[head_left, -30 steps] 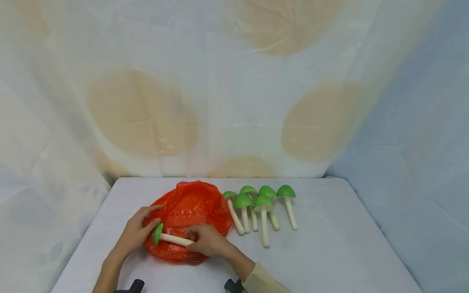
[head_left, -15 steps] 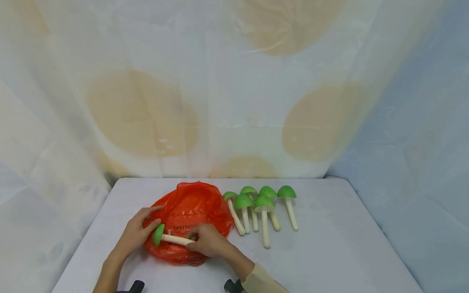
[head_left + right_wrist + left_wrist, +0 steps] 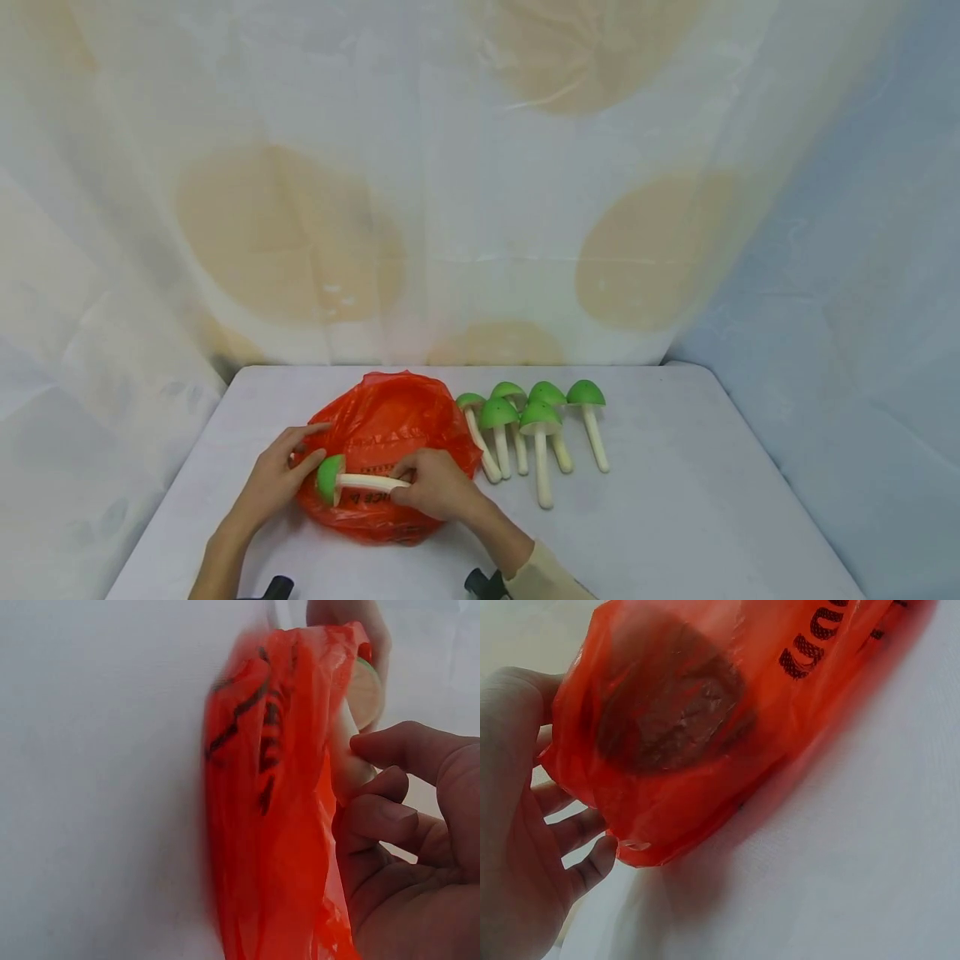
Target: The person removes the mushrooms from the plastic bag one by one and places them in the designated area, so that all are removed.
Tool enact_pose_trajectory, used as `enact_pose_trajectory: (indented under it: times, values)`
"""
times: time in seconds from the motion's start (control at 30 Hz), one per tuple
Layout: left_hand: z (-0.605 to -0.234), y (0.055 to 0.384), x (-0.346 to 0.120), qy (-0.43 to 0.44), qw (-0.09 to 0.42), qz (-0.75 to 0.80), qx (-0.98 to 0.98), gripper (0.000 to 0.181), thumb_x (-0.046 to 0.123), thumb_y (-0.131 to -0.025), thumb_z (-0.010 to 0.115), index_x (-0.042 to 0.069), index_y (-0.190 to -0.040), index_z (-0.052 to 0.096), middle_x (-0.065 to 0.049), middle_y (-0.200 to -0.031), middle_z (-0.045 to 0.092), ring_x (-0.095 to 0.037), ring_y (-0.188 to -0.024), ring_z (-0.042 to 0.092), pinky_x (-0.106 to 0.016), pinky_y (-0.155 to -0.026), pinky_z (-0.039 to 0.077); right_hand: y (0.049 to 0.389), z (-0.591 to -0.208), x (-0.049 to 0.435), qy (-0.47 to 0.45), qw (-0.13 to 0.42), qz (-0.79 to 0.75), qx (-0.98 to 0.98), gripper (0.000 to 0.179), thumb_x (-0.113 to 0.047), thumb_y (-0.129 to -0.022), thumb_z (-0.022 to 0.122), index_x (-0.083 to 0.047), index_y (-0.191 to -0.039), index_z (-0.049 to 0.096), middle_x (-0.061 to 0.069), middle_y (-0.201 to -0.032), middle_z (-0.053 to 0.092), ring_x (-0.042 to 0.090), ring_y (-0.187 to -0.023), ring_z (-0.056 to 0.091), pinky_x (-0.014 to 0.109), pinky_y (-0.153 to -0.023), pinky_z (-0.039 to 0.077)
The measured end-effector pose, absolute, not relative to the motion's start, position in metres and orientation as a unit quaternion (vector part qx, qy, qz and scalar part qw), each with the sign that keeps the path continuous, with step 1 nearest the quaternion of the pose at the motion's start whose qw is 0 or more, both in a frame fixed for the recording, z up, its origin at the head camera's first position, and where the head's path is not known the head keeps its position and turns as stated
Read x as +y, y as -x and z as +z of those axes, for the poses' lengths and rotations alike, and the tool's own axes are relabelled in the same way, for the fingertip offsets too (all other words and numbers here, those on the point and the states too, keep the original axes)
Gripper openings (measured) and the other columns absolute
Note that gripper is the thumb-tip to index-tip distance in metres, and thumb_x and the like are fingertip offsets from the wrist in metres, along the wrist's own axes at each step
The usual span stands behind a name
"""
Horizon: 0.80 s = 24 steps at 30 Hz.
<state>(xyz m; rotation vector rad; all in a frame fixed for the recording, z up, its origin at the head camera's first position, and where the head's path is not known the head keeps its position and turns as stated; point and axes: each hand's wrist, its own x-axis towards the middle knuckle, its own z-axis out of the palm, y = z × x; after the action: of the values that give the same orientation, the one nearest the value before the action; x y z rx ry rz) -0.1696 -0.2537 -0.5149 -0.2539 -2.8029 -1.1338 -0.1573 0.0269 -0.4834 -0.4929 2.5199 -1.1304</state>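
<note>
A red plastic bag point(image 3: 405, 417) lies on the left part of the table, its black print showing. My left hand point(image 3: 272, 477) holds its left edge; in the left wrist view those fingers point(image 3: 585, 825) curl at the film. Through the film there, a dark rounded shape shows. Over the bag, a toy mushroom point(image 3: 327, 481) with a green cap and pale stem lies sideways, cap toward my left hand. The thumb and fingers of my right hand point(image 3: 435, 483) pinch its stem end. In the right wrist view the pinched stem point(image 3: 349, 769) sits just beside the bag.
Right of the bag lie several more green-capped mushrooms point(image 3: 542, 450), caps toward the back, the nearest one close to the bag's edge. They rest on a white table point(image 3: 675, 517). A hanging sheet with tan spots point(image 3: 495, 275) closes off the back.
My right hand has shifted slightly up and to the right with the mushroom, whose stem now lies more level and whose cap shows more of its underside. The left hand has barely moved.
</note>
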Motion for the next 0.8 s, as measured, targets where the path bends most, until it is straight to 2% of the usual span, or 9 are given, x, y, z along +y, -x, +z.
enact_pose_trajectory:
  times: [0.17, 0.4, 0.6, 0.8]
  values:
    - [-0.515, 0.17, -0.254, 0.083, 0.046, -0.38, -0.92, 0.041, 0.028, -0.098, 0.066, 0.017, -0.137, 0.06, -0.009, -0.128, 0.06, -0.024, -0.103, 0.054, -0.038, -0.082, 0.05, 0.159, -0.48, 0.035, 0.17, 0.155, -0.409, 0.883, 0.006, -0.021, -0.083, 0.078, -0.02, -0.087, 0.073, -0.009, -0.07, 0.06, 0.007, -0.065, 0.051, 0.022, -0.057, 0.044]
    - [-0.514, 0.17, -0.255, 0.091, 0.053, -0.377, -0.92, 0.041, 0.029, -0.098, 0.066, 0.016, -0.137, 0.06, -0.01, -0.125, 0.061, -0.023, -0.099, 0.054, -0.037, -0.08, 0.049, 0.161, -0.482, 0.051, 0.156, 0.156, -0.432, 0.874, 0.009, -0.024, -0.085, 0.077, -0.021, -0.092, 0.072, -0.009, -0.075, 0.062, 0.008, -0.068, 0.054, 0.023, -0.057, 0.046]
    - [-0.513, 0.17, -0.255, 0.084, 0.043, -0.385, -0.918, 0.042, 0.027, -0.098, 0.066, 0.016, -0.138, 0.059, -0.01, -0.127, 0.059, -0.025, -0.102, 0.052, -0.042, -0.083, 0.049, 0.162, -0.482, 0.061, 0.154, 0.148, -0.452, 0.866, 0.012, -0.027, -0.086, 0.077, -0.019, -0.095, 0.072, -0.008, -0.076, 0.063, 0.009, -0.067, 0.054, 0.025, -0.055, 0.045]
    - [-0.512, 0.17, -0.254, 0.09, 0.05, -0.383, -0.918, 0.042, 0.029, -0.098, 0.066, 0.015, -0.138, 0.06, -0.009, -0.125, 0.06, -0.023, -0.1, 0.052, -0.04, -0.081, 0.048, 0.161, -0.479, 0.067, 0.143, 0.165, -0.486, 0.846, 0.015, -0.024, -0.089, 0.074, -0.016, -0.101, 0.071, -0.007, -0.078, 0.066, 0.01, -0.066, 0.055, 0.026, -0.056, 0.045]
